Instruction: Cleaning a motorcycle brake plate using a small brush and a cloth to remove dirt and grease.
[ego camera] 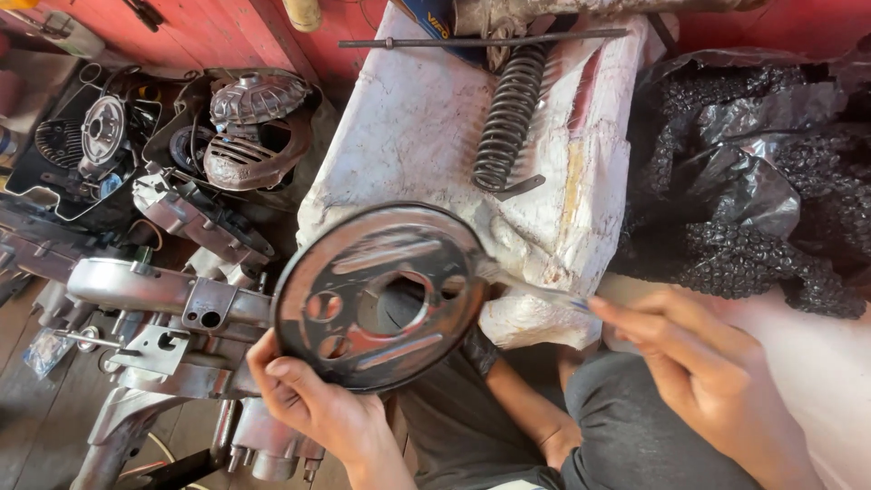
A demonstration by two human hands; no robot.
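Note:
My left hand [318, 408] grips the lower left rim of a round, dark metal disc [381, 295] with a large centre hole and several smaller cut-outs. The disc is held tilted above my lap. My right hand [699, 372] holds a thin, blurred tool [535, 286] whose tip touches the disc's right edge. Below the disc, another person's forearm and hand [535, 422] reach along dark trousers.
A white wrapped bundle [435, 136] with a coil spring [508, 113] and a thin rod [481, 41] lies ahead. Black plastic with chains [753, 181] sits at the right. Engine casings [163, 299] and round engine covers [254, 127] crowd the left floor.

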